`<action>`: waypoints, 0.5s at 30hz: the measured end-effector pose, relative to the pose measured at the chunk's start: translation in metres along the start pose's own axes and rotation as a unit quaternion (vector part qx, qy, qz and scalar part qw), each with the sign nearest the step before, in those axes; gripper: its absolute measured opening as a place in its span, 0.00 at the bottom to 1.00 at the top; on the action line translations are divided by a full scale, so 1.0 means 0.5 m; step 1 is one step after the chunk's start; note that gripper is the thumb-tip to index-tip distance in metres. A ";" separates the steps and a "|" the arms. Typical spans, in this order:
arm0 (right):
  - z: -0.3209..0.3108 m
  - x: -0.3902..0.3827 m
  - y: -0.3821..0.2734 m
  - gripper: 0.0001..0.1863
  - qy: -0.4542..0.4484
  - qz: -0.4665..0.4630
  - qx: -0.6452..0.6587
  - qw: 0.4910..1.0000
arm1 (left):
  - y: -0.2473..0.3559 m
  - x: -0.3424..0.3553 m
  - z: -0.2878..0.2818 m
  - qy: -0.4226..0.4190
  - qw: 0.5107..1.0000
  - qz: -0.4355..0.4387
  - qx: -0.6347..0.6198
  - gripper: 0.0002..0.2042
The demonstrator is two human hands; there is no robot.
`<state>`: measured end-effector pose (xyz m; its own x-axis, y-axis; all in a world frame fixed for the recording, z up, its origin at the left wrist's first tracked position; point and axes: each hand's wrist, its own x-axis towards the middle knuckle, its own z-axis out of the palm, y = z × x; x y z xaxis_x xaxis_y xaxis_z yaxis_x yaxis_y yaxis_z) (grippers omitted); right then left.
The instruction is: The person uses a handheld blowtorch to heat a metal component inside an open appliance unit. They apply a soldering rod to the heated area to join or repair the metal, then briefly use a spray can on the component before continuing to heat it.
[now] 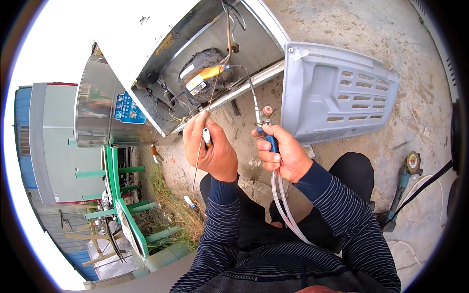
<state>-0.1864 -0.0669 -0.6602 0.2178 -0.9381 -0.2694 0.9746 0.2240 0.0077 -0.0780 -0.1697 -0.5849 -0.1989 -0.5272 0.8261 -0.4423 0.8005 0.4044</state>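
My right hand (286,154) is wrapped round the blue handle of a gas torch (271,143), with a red knob (267,110) beside its neck. The torch's bent metal tube reaches up to the compressor bay, where an orange flame (211,73) burns in front of a black compressor (200,83). Closed fingers of my left hand (215,151) grip a thin brazing rod (197,168), its upper end slanting up toward the copper pipe (228,36) near the flame. A small white lighter (207,137) is tucked in the same hand.
Clear twin hoses (283,205) run from the torch past my legs. A grey vented plastic panel (337,93) leans against the metal cabinet's edge (266,74). An angle grinder (405,180) lies at right. At left are a green metal frame (117,190) and dry grass (171,205).
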 end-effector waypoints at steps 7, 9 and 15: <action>0.000 0.002 0.001 0.15 0.000 0.002 0.005 1.000 | 0.001 0.007 0.000 0.000 1.000 0.004 0.011 0.11; 0.001 0.003 0.001 0.15 0.000 0.002 0.004 1.000 | -0.005 0.009 0.003 0.000 1.000 0.010 0.014 0.11; 0.001 0.004 0.001 0.15 0.000 0.002 0.003 1.000 | 0.002 0.008 -0.001 -0.002 1.000 -0.002 0.005 0.11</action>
<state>-0.1856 -0.0686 -0.6604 0.2210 -0.9375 -0.2686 0.9742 0.2253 0.0152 -0.0789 -0.1710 -0.5813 -0.2011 -0.5310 0.8232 -0.4525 0.7956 0.4027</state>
